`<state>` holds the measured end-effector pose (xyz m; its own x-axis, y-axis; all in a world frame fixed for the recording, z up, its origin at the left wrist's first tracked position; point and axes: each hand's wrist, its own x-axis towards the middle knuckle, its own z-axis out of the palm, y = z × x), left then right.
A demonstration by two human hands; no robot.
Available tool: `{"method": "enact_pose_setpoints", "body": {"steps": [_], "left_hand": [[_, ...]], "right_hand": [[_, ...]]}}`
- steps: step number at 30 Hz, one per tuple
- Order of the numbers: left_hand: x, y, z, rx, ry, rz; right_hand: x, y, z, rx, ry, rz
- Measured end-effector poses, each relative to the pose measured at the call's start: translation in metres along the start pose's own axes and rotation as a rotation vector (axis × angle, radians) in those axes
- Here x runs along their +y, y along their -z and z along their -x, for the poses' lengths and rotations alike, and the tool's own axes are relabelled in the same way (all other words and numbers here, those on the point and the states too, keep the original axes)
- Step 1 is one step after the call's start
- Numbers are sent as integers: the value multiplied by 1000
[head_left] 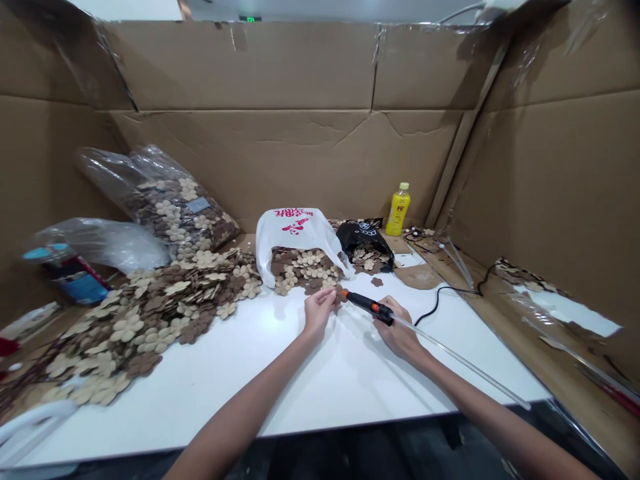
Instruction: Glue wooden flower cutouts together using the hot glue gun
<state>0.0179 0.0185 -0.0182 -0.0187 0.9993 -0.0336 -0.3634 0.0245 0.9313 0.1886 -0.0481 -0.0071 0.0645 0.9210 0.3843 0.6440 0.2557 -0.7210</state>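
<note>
My right hand (400, 328) grips a black and orange glue gun (367, 304) with a long clear glue stick (460, 360) trailing back to the right. Its nozzle points left at a small brown flower-shaped felt piece (341, 294) pinched in my left hand (319, 309). Both hands meet over the white table (280, 380), just in front of a white plastic bag (295, 230) that spills brown and cream flower pieces.
A big heap of flower pieces (145, 313) covers the table's left side, with clear bags of more (175, 207) behind it. A black bag (363, 240) and a yellow bottle (398, 209) stand at the back. A black cord (450, 293) runs right. Cardboard walls (310, 147) enclose the table.
</note>
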Motion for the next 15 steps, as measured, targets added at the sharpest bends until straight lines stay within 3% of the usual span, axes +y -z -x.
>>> {"method": "enact_pose_setpoints", "body": {"steps": [15], "left_hand": [[0, 0, 0, -3, -14, 7]], "right_hand": [[-7, 1, -1, -7, -46, 42]]}}
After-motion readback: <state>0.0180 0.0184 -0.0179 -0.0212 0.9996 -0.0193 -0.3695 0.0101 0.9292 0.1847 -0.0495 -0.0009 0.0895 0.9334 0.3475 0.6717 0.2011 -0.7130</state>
